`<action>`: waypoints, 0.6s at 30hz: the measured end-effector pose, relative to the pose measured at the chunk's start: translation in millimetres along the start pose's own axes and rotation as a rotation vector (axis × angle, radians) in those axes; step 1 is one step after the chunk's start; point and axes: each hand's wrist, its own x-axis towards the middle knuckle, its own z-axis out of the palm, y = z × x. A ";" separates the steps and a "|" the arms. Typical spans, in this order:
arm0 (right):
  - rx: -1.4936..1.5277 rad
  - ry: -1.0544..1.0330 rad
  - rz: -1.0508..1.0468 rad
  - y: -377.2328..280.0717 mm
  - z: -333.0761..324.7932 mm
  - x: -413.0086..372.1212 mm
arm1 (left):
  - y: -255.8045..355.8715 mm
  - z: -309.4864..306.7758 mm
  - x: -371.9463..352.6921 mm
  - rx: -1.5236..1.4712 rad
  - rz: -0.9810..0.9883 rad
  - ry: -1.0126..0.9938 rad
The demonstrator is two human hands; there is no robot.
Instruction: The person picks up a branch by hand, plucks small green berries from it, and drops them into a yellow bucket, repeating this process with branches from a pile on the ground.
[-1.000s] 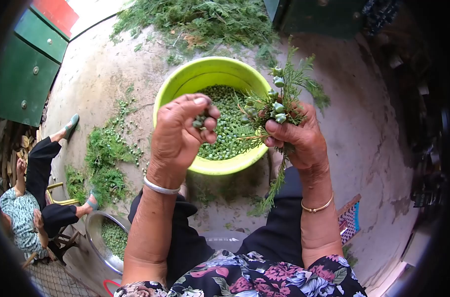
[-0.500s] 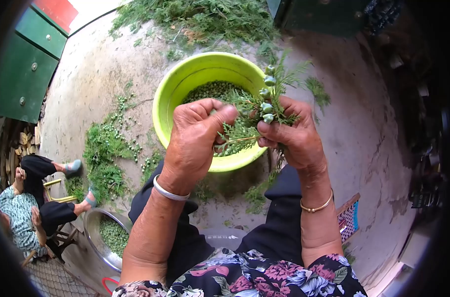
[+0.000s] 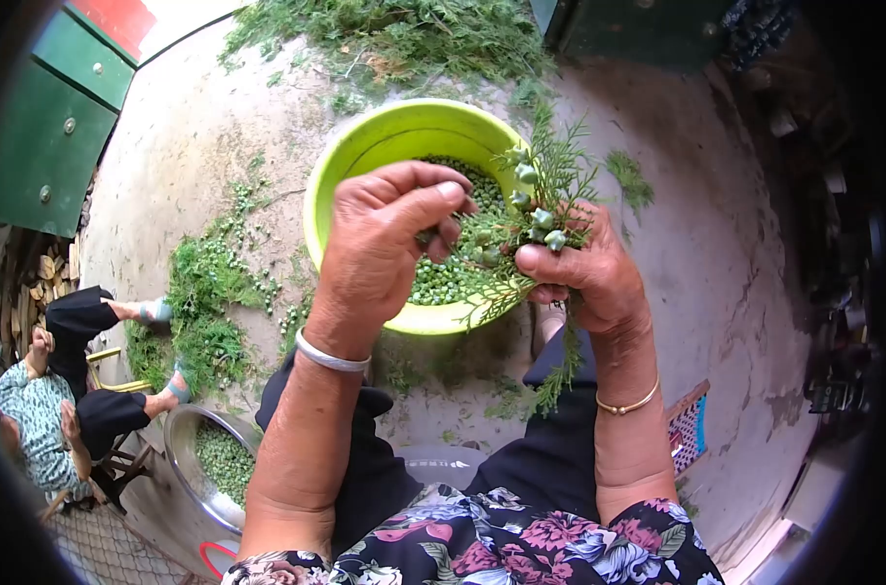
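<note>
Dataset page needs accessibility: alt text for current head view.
Right hand holds a sprig with pale pods above a yellow-green tub of green pods; left hand, fingers curled, is beside it. Greenery lies on the floor; at left, another person sits near a metal bowl.

Occlusions, top crop, dark right side.
Left hand (image 3: 380,239) covers part of tub (image 3: 365,146); finger contents unclear. Far greenery pile (image 3: 394,39) cut off. Right clutter (image 3: 835,292) too dark.
</note>
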 end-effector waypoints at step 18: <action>-0.163 0.075 0.022 -9.6 -4.1 -3.3 | -22.6 9.7 -9.0 0.015 -0.168 -0.165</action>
